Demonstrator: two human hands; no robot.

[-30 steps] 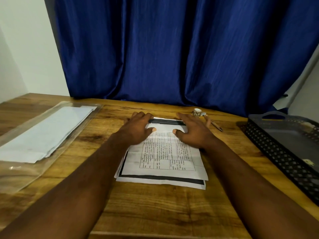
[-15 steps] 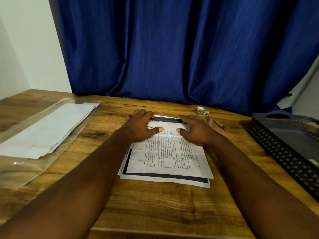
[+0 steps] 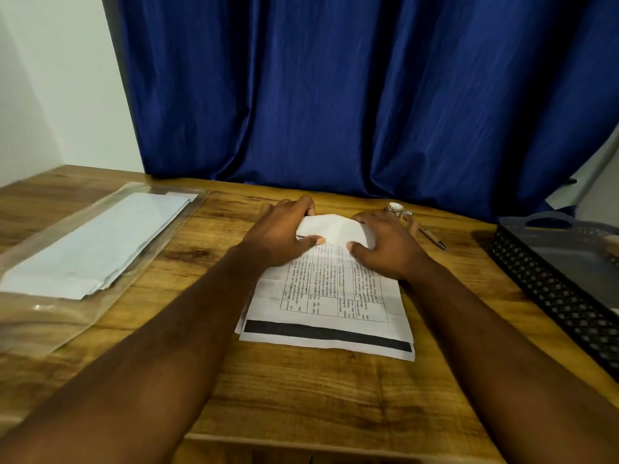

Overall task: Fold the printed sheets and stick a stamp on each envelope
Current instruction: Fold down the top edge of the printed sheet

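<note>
1. The top sheet (image 3: pixel 335 289) lies on a stack (image 3: pixel 328 339) of printed sheets at the middle of the wooden table (image 3: pixel 301 396); its far edge is raised and curls toward the person.
2. The left hand (image 3: pixel 281 229) and right hand (image 3: pixel 388 242) each pinch that raised edge near a corner.
3. Paper is light, limp and slippery (the sheets beneath may slide too); gripping both far corners likely keeps the fold square.
4. What look like envelopes (image 3: pixel 100 242) lie well apart, at the left.
</note>
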